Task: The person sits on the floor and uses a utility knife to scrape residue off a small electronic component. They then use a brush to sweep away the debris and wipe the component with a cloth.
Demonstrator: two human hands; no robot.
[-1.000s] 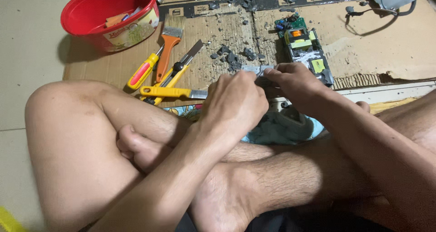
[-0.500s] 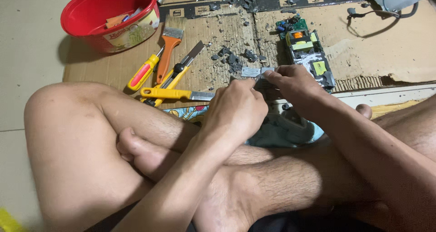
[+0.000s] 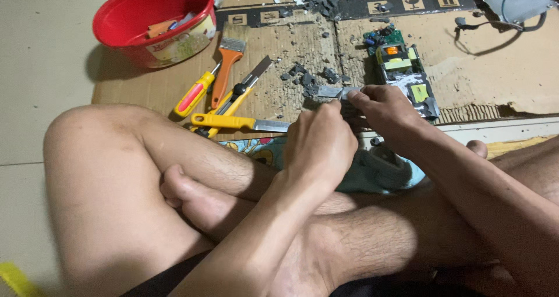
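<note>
Two hands are meeting over a small grey metal piece (image 3: 333, 91), just in front of the circuit board (image 3: 402, 70) lying on the cardboard sheet (image 3: 279, 47). The piece is lying with its long axis roughly left to right, parallel to the near short end of the circuit board and just to the left of it, above the scattered grey debris (image 3: 303, 79). The right hand (image 3: 387, 111) is sitting nearer the circuit board, and its fingertips (image 3: 354, 95) are pinching the right end of the piece, thumb and forefinger nearly closed on it. The left hand (image 3: 320, 143) is coming in from the side away from the circuit board, curled into a loose fist with its knuckles up; its fingers are folded tight under the palm, and whether they are gripping the piece or a small tool against it cannot be told, since the back of the hand is hiding them. So the piece is lying between the two hands, projecting leftward from the right fingers and just above the left knuckles.

Left of the circuit board, a yellow-handled knife (image 3: 233, 122), a paintbrush (image 3: 227, 64), a screwdriver (image 3: 195, 94) and a scraper (image 3: 244, 87) are resting on the cardboard sheet, with a red bowl (image 3: 116, 23) farther left still. A teal cloth (image 3: 372, 169) is lying on the crossed legs below the hands.
</note>
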